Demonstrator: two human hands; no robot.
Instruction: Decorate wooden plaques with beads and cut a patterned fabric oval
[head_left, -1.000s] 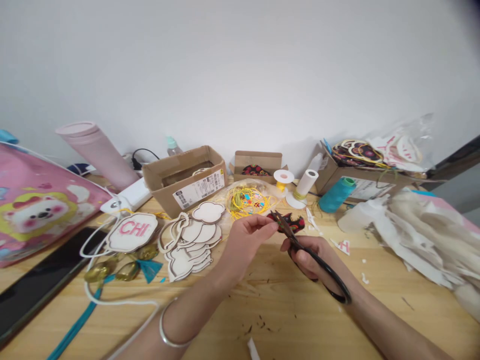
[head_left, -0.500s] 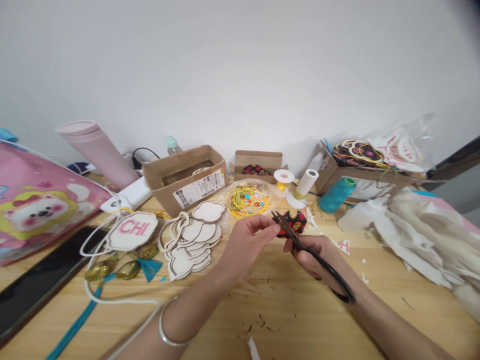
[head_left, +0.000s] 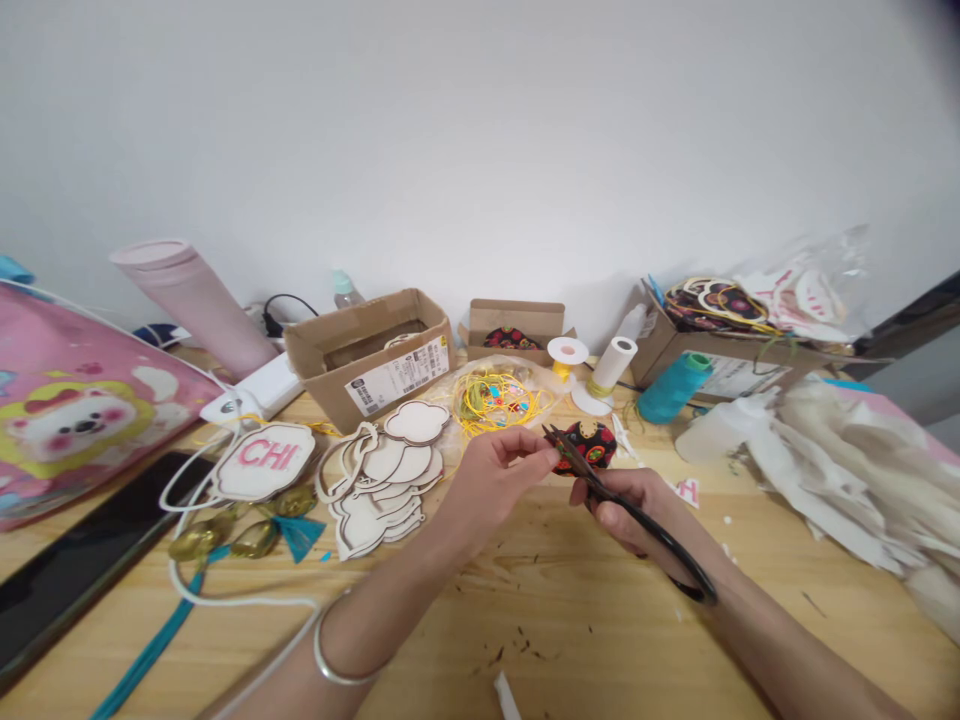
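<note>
Left hand (head_left: 491,490) pinches the edge of a black patterned cut-out (head_left: 592,445), thumb and fingers pressed together, holding it up above the wooden table (head_left: 540,640). Right hand (head_left: 630,510) is closed around the black handles of the scissors (head_left: 660,545), blades at the cut-out's left edge. Cut-out looks thin, light and probably flexible; best held by its edge, clear of the blades. Stack of pale cut-outs (head_left: 379,495) lies left of the hands.

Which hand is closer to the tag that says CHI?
Left. The left hand is to the right of the CHI tag, with wooden cutouts between them. The right hand, holding scissors, is farther right.
</note>
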